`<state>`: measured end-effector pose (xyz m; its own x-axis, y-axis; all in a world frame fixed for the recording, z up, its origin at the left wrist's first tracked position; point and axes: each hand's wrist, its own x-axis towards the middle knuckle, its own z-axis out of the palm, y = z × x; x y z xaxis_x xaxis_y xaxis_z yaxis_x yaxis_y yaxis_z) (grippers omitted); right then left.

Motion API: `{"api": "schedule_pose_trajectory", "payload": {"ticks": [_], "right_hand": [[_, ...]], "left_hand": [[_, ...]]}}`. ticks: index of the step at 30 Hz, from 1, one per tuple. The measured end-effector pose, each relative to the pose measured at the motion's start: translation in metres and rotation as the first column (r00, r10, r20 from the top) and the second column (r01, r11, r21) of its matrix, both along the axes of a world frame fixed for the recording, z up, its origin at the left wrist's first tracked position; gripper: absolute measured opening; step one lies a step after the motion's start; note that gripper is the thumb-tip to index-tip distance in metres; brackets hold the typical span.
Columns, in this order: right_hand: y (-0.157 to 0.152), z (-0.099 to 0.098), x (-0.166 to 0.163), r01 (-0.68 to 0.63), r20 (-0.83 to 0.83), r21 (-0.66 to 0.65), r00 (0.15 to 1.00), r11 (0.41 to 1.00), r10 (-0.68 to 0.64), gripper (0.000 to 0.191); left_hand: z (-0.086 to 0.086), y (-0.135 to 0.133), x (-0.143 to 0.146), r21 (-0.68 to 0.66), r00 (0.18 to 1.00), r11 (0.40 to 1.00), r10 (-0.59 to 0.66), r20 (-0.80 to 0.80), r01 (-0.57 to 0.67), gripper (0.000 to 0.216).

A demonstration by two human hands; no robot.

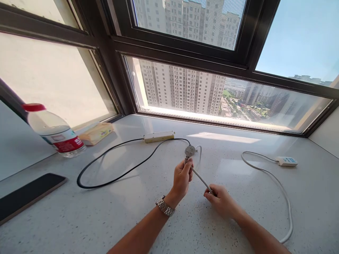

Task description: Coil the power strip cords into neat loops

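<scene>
A person's two bare hands are working above a white, speckled bench (106,222) below dark-framed windows (174,88). The left grip (182,177), with a metal-banded wristwatch (165,205) just below it, is pinching a round grey plug (189,151) by its narrow neck. The plug's disc-shaped head is standing just beyond the thumb and fingertips, on the window side of the grip. From the neck, a grey cable (200,177) is slanting down to the right grip (220,201), which is pinching it between thumb and fingers, nearer the viewer. A black cord (113,184) is looping out from a slim pale box (159,137) on the far left; one stretch is ending at or behind the plug, and the view is not showing whether they are joined. Beside the plug's right edge, a thin pale curved cord (200,153) is arching down. Well to the right, a small white socket block (287,161) is lying with its own pale lead (287,204) curving toward the viewer. On the left, a red-capped water bottle (59,132) is standing before a tissue pack (97,133), and a dark smartphone (30,194) is lying nearer.
</scene>
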<state>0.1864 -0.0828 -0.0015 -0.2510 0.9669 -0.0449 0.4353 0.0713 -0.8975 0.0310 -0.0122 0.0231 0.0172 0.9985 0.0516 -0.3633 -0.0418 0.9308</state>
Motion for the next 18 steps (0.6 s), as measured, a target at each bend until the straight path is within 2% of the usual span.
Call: {"api": "schedule_pose_trajectory", "payload": {"ticks": [3,5,8,10,13,16,18], "right_hand": [[0.003,0.007,0.017,-0.139,-0.059,-0.21,0.99,0.968,0.129,0.027],[0.005,0.012,0.031,-0.191,-0.055,-0.301,0.982,0.934,0.183,0.028],[0.01,0.016,0.058,-0.215,0.008,-0.365,0.972,0.906,0.234,0.03],[0.013,0.016,0.079,-0.152,0.095,-0.369,0.975,0.917,0.2,0.034],[0.018,0.015,0.112,0.023,0.247,-0.291,0.968,0.956,0.051,0.042],[0.021,0.014,0.131,0.192,0.317,-0.218,0.941,0.957,-0.117,0.045],[0.022,0.013,0.131,0.328,0.293,-0.163,0.917,0.931,-0.271,0.04]], "left_hand": [[0.011,0.027,-0.038,-0.025,0.965,0.982,0.186,0.186,-0.185,0.036],[0.02,0.041,-0.066,-0.047,0.896,0.95,0.308,0.321,-0.309,0.038],[0.029,0.053,-0.103,-0.129,0.805,0.93,0.364,0.468,-0.345,0.039],[0.031,0.056,-0.118,-0.168,0.77,0.935,0.354,0.531,-0.314,0.04],[0.029,0.055,-0.125,-0.159,0.75,0.968,0.25,0.612,-0.193,0.037],[0.025,0.054,-0.116,-0.086,0.798,0.995,0.084,0.597,-0.04,0.037],[0.023,0.05,-0.102,-0.062,0.85,0.995,-0.031,0.525,0.074,0.039]]}}
